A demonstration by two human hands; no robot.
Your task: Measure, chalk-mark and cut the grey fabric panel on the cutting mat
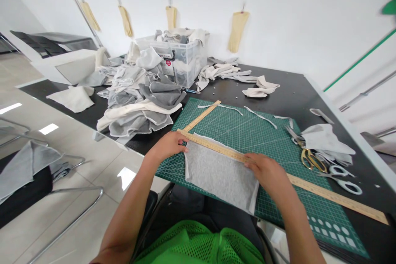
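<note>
A long wooden ruler [216, 147] lies slanting across the upper part of a grey piece of fabric [219, 177]. The fabric rests on a green cutting mat [260, 132] and reaches the table's near edge. At the ruler's left end, my left hand [167, 147] is closed, fingertips over the wood and thumb by the fabric's corner. Farther right, my right hand [266, 170] grips the ruler with bent fingers, covering part of it and the fabric's right edge. A second wooden ruler [201, 116] lies on the mat beyond my left hand.
Heaped grey and white cloths [136, 95] stand left of the mat, before a clear plastic bin [185, 60] of fabric. Gold-handled scissors [309, 160], white-handled scissors [346, 181] and a cloth bundle [328, 140] lie right. Thin fabric strips [260, 116] cross the mat.
</note>
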